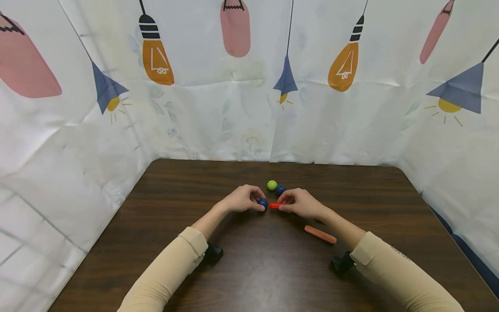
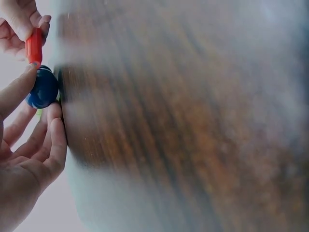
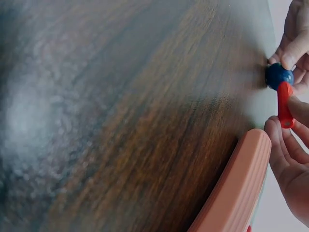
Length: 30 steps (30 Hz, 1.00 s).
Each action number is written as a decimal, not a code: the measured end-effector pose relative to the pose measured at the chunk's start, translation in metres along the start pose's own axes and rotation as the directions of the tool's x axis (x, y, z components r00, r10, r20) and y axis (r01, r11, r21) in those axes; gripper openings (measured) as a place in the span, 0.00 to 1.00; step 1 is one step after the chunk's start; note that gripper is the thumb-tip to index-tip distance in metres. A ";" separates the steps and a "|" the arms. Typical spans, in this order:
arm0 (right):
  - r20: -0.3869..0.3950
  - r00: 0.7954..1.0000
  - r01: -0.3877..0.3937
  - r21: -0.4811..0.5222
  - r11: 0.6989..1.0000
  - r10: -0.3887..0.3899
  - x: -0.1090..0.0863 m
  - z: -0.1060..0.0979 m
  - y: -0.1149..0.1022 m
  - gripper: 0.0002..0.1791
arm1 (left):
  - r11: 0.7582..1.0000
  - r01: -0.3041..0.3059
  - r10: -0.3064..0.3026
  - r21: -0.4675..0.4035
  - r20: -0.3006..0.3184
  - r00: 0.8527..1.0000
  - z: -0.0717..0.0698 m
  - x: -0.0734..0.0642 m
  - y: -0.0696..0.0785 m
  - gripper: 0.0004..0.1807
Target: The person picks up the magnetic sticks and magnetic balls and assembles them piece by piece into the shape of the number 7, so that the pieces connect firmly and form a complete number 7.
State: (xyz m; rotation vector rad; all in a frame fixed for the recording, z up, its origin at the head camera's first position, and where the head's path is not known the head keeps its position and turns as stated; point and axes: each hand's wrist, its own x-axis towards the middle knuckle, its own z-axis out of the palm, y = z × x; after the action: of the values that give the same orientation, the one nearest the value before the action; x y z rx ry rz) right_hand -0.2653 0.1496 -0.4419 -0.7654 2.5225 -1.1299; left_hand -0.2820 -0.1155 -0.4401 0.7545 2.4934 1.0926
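Observation:
Near the middle of the table, my left hand [image 1: 242, 199] pinches a dark blue ball [image 1: 263, 203] between thumb and fingers. Facing it, my right hand [image 1: 304, 204] holds a short red ridged stick [image 1: 275, 206], its left end pointing at the ball. In the head view a small gap separates stick and ball. Both wrist views show the red stick [image 2: 34, 46] overlapping the blue ball [image 3: 279, 76]; whether they touch I cannot tell. Just behind the hands lie a lime green ball [image 1: 272, 185] and a second dark blue ball [image 1: 280, 189].
A salmon-coloured ridged bar [image 1: 320, 234] lies on the dark wooden table [image 1: 257, 268], close below the right forearm. Black wrist straps [image 1: 341, 263] sit by the cuffs. A white printed curtain [image 1: 234, 117] surrounds the table's far edge and sides.

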 end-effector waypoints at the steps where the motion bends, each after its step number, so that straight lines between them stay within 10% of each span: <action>1: -0.001 1.000 0.001 0.003 1.000 -0.001 0.000 0.000 0.000 0.08 | 1.000 0.002 -0.002 0.001 -0.001 1.000 0.000 0.000 0.000 0.17; 30: -0.072 0.997 0.000 -0.020 1.000 -0.001 0.001 0.006 -0.005 0.07 | 0.998 -0.046 0.045 0.033 0.011 0.999 0.004 0.006 0.004 0.18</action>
State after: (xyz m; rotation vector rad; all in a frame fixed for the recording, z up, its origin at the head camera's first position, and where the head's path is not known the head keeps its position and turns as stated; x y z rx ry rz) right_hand -0.2617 0.1427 -0.4415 -0.7435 2.5966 -1.1536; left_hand -0.2835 -0.1073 -0.4406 0.8279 2.5038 1.0620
